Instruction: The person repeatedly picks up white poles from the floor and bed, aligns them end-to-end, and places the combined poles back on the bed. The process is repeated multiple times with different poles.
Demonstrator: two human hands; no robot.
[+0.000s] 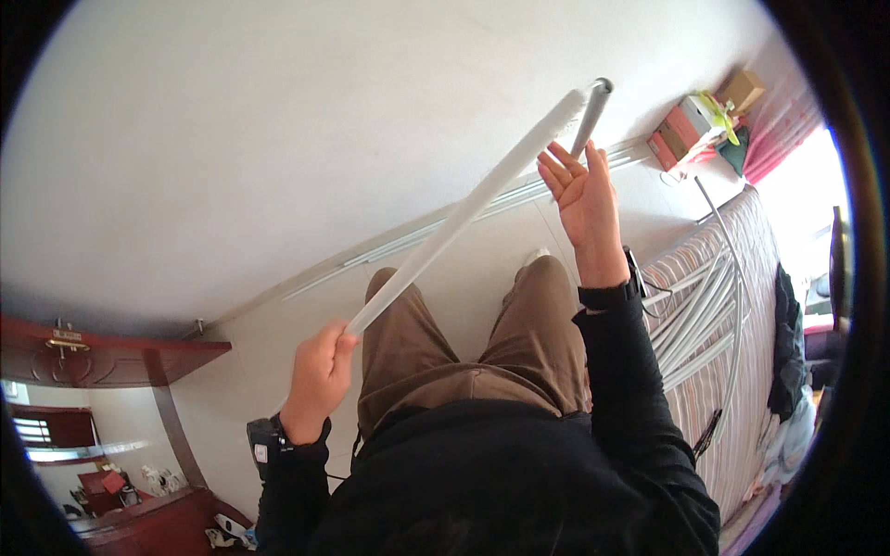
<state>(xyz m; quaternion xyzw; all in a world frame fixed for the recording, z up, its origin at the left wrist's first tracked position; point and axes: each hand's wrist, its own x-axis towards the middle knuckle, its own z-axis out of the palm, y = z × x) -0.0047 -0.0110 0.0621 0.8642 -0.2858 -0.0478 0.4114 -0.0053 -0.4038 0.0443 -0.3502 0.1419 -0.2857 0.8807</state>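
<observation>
My left hand [318,378] is wrapped around the lower end of a long white tube [464,215], which may be a plastic sleeve. The tube slants up and away to the right, past my knees. Near its far end, my right hand [586,206] is raised with the palm showing and the fingers apart. Just beyond those fingers stands a short visible length of a grey metal pole [593,113] with a dark round end. Its lower part is hidden behind the right hand, and whether the fingers touch it is unclear.
Several thin white poles [371,253] lie along the wall's foot. To my right, a bundle of pale tubes [705,310] rests on a striped bed cover [742,408]. Boxes [684,132] stand at the far right near a pink curtain [783,130]. A dark red door [120,354] is at left.
</observation>
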